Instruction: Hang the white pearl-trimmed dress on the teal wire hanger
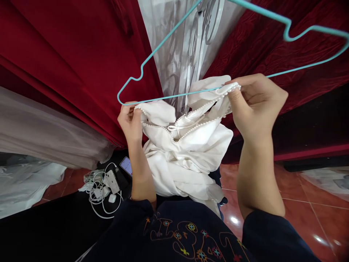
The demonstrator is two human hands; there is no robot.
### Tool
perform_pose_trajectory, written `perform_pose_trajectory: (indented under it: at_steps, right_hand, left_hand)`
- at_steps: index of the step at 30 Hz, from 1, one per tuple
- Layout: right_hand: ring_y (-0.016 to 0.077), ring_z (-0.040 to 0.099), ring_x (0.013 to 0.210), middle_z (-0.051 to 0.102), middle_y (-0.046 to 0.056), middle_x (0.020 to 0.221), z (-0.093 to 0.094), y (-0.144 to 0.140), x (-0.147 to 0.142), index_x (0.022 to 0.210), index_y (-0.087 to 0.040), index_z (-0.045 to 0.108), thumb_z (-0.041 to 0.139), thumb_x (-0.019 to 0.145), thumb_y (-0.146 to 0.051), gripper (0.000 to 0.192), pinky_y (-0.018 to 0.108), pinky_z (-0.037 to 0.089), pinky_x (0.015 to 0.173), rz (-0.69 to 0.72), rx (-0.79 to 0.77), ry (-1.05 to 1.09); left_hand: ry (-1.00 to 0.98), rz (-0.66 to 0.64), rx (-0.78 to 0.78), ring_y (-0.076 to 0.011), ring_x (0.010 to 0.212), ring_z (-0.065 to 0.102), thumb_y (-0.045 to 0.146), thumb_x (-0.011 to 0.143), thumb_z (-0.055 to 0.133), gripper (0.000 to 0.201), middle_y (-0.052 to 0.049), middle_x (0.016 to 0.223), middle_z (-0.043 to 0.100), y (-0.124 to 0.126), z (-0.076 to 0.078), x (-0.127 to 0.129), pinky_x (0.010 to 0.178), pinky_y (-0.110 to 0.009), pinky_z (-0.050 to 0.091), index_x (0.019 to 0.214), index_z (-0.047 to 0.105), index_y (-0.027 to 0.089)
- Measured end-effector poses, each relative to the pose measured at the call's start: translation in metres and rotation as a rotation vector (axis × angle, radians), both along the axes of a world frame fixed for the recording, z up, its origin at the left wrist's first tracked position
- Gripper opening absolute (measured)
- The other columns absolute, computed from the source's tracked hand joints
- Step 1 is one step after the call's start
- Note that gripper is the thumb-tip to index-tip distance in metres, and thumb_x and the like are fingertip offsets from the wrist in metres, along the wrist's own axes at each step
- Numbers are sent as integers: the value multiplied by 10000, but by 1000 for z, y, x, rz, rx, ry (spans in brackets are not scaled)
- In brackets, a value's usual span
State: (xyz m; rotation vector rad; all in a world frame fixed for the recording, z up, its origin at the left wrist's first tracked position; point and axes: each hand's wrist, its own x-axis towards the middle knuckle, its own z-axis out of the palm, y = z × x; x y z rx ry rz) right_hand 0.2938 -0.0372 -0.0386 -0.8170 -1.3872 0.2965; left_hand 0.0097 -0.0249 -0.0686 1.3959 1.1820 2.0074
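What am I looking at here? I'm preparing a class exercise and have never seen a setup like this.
There is no machine: these are a person's two bare hands. The single picture comes from a camera worn on the head, looking forward and down, so the wearer's dark shirt shows at the bottom. The left hand and right hand hold a white garment spread by its bead-trimmed neckline, close to the lower bar of a turquoise hanger. Whether the fingers also grip the bar is hard to tell. On the black surface at lower left lies a tangle of white cables. Red fabric hangs behind.
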Motion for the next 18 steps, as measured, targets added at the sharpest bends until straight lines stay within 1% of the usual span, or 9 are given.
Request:
perform_pose_trajectory:
  at_steps: [2, 3, 5, 7, 9, 11, 13, 16, 18]
  right_hand:
    - [94, 647, 725, 707, 32, 814, 5, -4, 2, 928, -152, 749, 726, 895, -234, 91, 226, 464, 650, -2, -2, -20]
    - [91, 639, 711, 701, 25, 800, 7, -6, 3, 922, -154, 748, 726, 891, -234, 89, 226, 459, 642, -9, -7, -31]
    - [88, 623, 679, 685, 14, 762, 8, -7, 4, 901, -155, 743, 732, 878, -248, 97, 227, 458, 629, -30, -5, -36]
    - [85, 613, 658, 676, 10, 738, 8, -7, 4, 885, -153, 742, 738, 866, -259, 107, 227, 459, 619, -50, 3, -35]
    - [81, 606, 648, 678, 11, 738, 7, -7, 3, 885, -152, 745, 738, 857, -241, 94, 218, 447, 600, -56, 15, -32]
    - [77, 601, 647, 683, 13, 749, 6, -8, 1, 891, -152, 746, 731, 854, -219, 78, 209, 432, 583, -54, 18, -27]
    - [77, 601, 647, 680, 10, 746, 6, -9, -2, 892, -152, 742, 725, 858, -221, 79, 207, 423, 577, -60, 3, -17]
    - [86, 614, 669, 685, 11, 764, 5, -13, -8, 896, -152, 734, 717, 869, -251, 103, 210, 426, 582, -87, -35, -3]
    - [90, 623, 688, 695, 11, 786, 4, -16, -12, 895, -155, 728, 710, 875, -258, 106, 212, 430, 590, -96, -35, 14]
  left_hand:
    - [-7, 125, -55, -110, 639, 602, 21, 778, 625, 161, 32, 676, 641, 5, -9, -23, 622, -242, 448, 781, 718, 152]
    - [-18, 167, -79, -90, 581, 561, -22, 773, 595, 203, 43, 624, 609, 7, -10, -33, 575, -239, 406, 767, 714, 143]
    - [-38, 226, -86, -58, 515, 496, -99, 753, 545, 273, 57, 570, 565, 11, -3, -47, 526, -234, 342, 743, 694, 129]
    - [-46, 251, -63, -46, 510, 485, -136, 726, 526, 304, 55, 569, 568, 14, 14, -54, 519, -229, 332, 730, 680, 126]
    - [-16, 233, -35, -65, 562, 533, -110, 737, 578, 275, 41, 605, 593, 14, 38, -52, 532, -233, 337, 754, 684, 143]
    - [72, 182, -9, -108, 640, 589, -11, 795, 669, 188, 19, 657, 615, 12, 63, -45, 549, -257, 324, 801, 684, 177]
    - [182, 162, 31, -124, 648, 585, 89, 831, 721, 117, 0, 707, 624, 8, 85, -34, 556, -285, 287, 816, 668, 191]
    - [320, 172, 48, -112, 596, 535, 141, 865, 744, 96, -25, 792, 633, 3, 104, -16, 581, -303, 260, 833, 664, 182]
    - [393, 142, -4, -159, 615, 571, 236, 911, 760, 97, -35, 765, 603, 2, 108, -9, 607, -318, 284, 887, 671, 205]
